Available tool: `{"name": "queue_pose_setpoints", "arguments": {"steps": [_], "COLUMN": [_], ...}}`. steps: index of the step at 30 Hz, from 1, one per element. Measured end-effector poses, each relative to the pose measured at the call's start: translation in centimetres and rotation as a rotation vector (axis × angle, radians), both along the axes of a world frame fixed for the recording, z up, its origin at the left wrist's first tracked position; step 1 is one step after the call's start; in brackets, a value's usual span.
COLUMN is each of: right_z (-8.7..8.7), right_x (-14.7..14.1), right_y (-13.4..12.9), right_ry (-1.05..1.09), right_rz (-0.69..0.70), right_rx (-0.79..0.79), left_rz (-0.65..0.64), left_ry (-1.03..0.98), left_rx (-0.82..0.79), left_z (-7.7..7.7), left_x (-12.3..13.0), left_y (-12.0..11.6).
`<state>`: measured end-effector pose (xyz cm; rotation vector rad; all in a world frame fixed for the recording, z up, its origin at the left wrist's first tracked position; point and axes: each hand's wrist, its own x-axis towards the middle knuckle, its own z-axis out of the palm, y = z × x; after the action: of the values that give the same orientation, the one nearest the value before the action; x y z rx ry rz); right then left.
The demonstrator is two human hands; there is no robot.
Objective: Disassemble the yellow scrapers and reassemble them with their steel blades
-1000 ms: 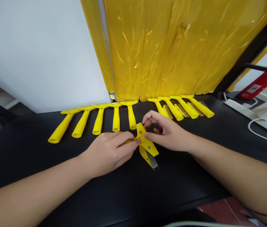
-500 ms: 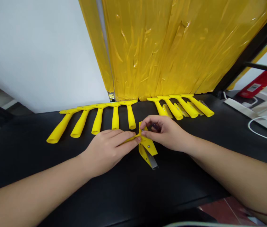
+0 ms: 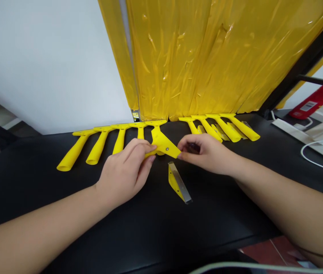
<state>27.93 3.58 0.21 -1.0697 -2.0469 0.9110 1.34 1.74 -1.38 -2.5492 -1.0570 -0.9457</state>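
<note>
Near the middle of the black table, my left hand (image 3: 128,165) pinches the handle end of a yellow scraper (image 3: 165,144), whose wide head with a screw points right. The fingertips of my right hand (image 3: 204,152) are closed at the right corner of that head; a dark object shows inside its curled fingers, too hidden to name. Below the head, a yellow plate with a metal blade (image 3: 179,184) lies on the table, apart from both hands.
Yellow handles (image 3: 74,152) stand in a row at the back left, and more handles (image 3: 245,127) with bladed plates lie at the back right. Yellow film (image 3: 184,61) hangs behind. At right are white power strips (image 3: 307,144), a cable and a red packet (image 3: 315,95).
The scraper has been lifted and turned, its head now pointing right and clear of the bladed plate. My left hand moved left, and my right hand shifted slightly right.
</note>
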Motion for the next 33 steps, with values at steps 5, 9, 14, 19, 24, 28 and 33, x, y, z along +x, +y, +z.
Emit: {"name": "queue_pose_setpoints", "arguments": {"steps": [5, 9, 14, 19, 24, 28, 33], "right_z": [-0.6, -0.7, -0.9, -0.8, -0.7, -0.7, -0.7], "right_x": [-0.8, -1.1, -0.8, -0.7, -0.9, -1.1, -1.1], "right_y": [-1.1, -1.6, -0.7, 0.1, -0.4, -1.0, -1.3], "right_ry": [-0.172, -0.253, -0.182, 0.102, 0.141, 0.16, 0.127], "right_rz": [0.222, 0.219, -0.05, -0.218, -0.109, -0.036, 0.015], "right_rx": [-0.084, -0.118, -0.083, -0.054, -0.063, -0.086, -0.062], "left_rz": [-0.022, -0.05, -0.07, -0.075, -0.065, -0.032, -0.002], "left_ry": [0.024, 0.042, 0.061, 0.103, 0.155, 0.188, 0.217], "left_rx": [0.0, -0.001, -0.002, 0.017, 0.037, 0.07, 0.084], "left_z": [-0.2, -0.2, -0.2, -0.2, -0.3, -0.3, -0.2], "left_x": [-0.1, -0.1, -0.1, -0.1, -0.1, -0.1, -0.1], "left_y": [-0.1, 0.0, 0.1, 0.1, 0.1, 0.2, 0.3]}}
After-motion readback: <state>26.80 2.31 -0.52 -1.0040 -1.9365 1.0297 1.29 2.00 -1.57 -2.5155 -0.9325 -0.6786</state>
